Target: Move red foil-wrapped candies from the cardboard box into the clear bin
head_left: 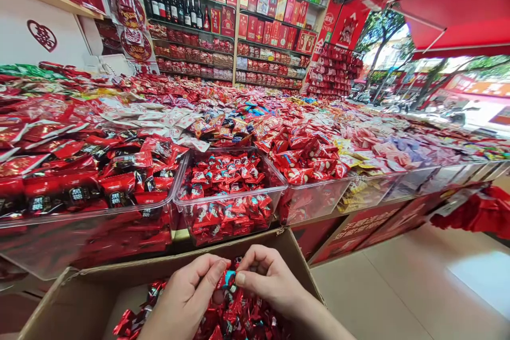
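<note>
Between my two hands is a small wrapped candy (228,279) in red and turquoise. My left hand (191,292) pinches its left end between thumb and fingers. The thumb and curled fingers of my right hand (271,279) grip the other end. Both hands are held over an open cardboard box (147,261), where loose red-wrapped candies (243,319) lie in a heap, partly covered by my hands. Just beyond the box stands a clear plastic bin (231,196) filled with small candies in similar red and turquoise wrappers.
Larger red and black packets (83,194) fill the bin at left. Red packets (306,156) are heaped in the bin at right. More sweets spread behind, up to shelves of red boxes and bottles (175,10). Tiled floor (378,287) lies at right.
</note>
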Demonstrator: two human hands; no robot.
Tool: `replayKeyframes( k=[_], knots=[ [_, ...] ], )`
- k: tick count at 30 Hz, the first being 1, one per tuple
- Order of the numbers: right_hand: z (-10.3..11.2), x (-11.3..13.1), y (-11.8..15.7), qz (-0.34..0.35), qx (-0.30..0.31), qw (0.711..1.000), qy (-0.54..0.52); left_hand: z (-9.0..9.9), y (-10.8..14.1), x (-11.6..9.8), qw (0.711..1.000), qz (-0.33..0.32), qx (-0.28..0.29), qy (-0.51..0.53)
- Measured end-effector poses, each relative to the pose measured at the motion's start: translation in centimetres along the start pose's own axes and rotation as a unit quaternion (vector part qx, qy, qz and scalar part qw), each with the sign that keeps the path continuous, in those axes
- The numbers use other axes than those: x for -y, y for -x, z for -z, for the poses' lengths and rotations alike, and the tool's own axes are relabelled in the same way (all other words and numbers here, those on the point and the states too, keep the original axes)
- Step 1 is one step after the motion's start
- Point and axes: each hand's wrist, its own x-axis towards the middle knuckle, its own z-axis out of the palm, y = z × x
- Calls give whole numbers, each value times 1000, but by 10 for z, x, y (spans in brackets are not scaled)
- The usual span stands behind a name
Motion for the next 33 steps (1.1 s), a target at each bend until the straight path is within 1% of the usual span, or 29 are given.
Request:
replayKeyframes(
  k=[4, 7, 9, 11, 13, 15, 16, 18, 19, 21, 23, 25, 27, 30, 33],
  knots=[
    [-1, 2, -1, 5, 1, 1000, 28, -1, -1, 2, 999, 2, -5, 38],
    [-1, 9, 1, 18, -20, 998, 58, -2, -2, 5, 995, 19, -50, 78],
    [-1, 17, 5, 35, -40, 995, 88, -2, -4, 6, 987, 40, -80, 136],
    [-1, 31, 10, 70, -53, 989, 122, -3, -5, 7, 973, 75, -87, 202],
    [-2, 51, 13, 122, -62, 978, 159, -3, -5, 8, 958, 114, -87, 247],
    [-2, 75, 10, 185, -80, 956, 214, -3, -6, 10, 942, 150, -89, 286],
    [-2, 88, 5, 214, -94, 940, 249, -3, -6, 11, 932, 166, -89, 309],
    [-1, 114, -14, 253, -127, 902, 327, -2, -6, 12, 910, 194, -84, 357],
    [1, 126, -27, 256, -143, 884, 366, -1, -5, 12, 900, 206, -80, 377],
    [5, 144, -60, 233, -166, 850, 442, 1, -4, 11, 888, 218, -73, 397],
    [8, 153, -95, 193, -170, 813, 522, 2, -2, 9, 889, 214, -67, 399],
    [8, 154, -126, 148, -157, 774, 595, 3, -1, 7, 896, 204, -61, 390],
    [3, 150, -149, 116, -144, 745, 641, 2, 0, 7, 900, 200, -54, 383],
    [-8, 143, -170, 106, -137, 728, 663, -1, 0, 9, 899, 224, -37, 374],
    [-10, 138, -177, 111, -108, 710, 687, -3, 1, 11, 902, 220, -8, 373]
  ],
)
